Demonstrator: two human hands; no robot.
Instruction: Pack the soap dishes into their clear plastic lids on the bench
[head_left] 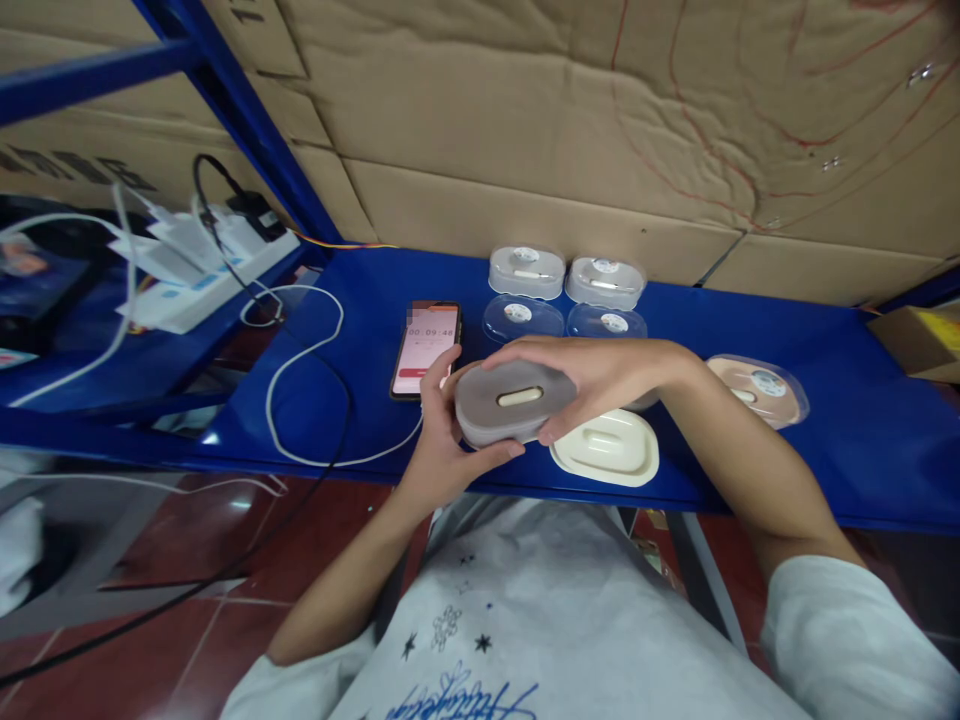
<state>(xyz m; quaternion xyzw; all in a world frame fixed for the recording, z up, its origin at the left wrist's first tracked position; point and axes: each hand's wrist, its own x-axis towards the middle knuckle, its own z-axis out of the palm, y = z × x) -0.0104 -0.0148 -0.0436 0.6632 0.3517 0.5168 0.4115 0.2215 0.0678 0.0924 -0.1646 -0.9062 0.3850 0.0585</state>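
Between my two hands is a grey oval box point(517, 398) with a cream bar in a slot on its top. My left hand point(442, 430) wraps its left end, thumb along the near side. Over the far side and right end curls my right hand point(585, 375), its thumb at the near right corner. A cream oval lid point(606, 447) with a raised middle lies on the blue table just right of the box, under my right wrist. Part of another greyish thing behind that wrist is mostly hidden.
Behind my hands stand two clear-covered grey boxes point(526, 273) and two clear oval covers point(523, 318). A beige box with a clear cover point(757, 390) sits right. A phone point(426, 350) showing a timer and a white cable point(274, 400) lie left. A power strip point(202, 285) is farther left.
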